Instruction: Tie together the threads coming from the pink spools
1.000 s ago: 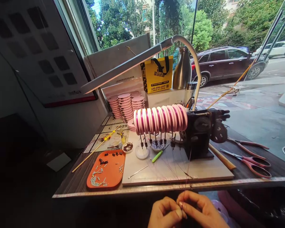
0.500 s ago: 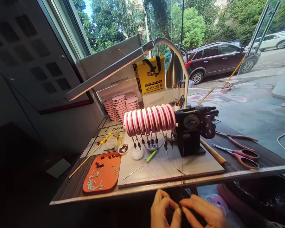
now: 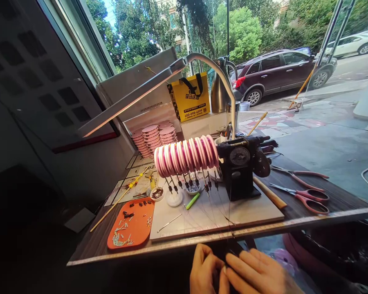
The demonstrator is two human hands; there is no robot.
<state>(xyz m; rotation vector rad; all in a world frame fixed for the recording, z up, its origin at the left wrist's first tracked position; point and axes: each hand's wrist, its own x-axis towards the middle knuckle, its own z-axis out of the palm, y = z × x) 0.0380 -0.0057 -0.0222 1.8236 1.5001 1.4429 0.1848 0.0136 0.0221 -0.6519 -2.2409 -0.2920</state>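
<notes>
While the bench (image 3: 309, 220) carries a row of pink spools (image 3: 185, 154) beside a black winder (image 3: 241, 169), left hand (image 3: 204, 271) and right hand (image 3: 257, 273) meet below its edge, fingers (image 3: 225, 271) pinched on a thin line (image 3: 230, 212).

A dark wood-grain tabletop (image 3: 340, 206) stands against a large window (image 3: 263, 61) that fills the far side. Daylight comes through it, showing green trees (image 3: 239, 32), a dark parked car (image 3: 279, 71), a white car (image 3: 355, 41) and wet grey pavement (image 3: 325, 139). To the left rises a dark wall (image 3: 24, 102) with a panel of dark squares, and the floor below it lies in shadow
</notes>
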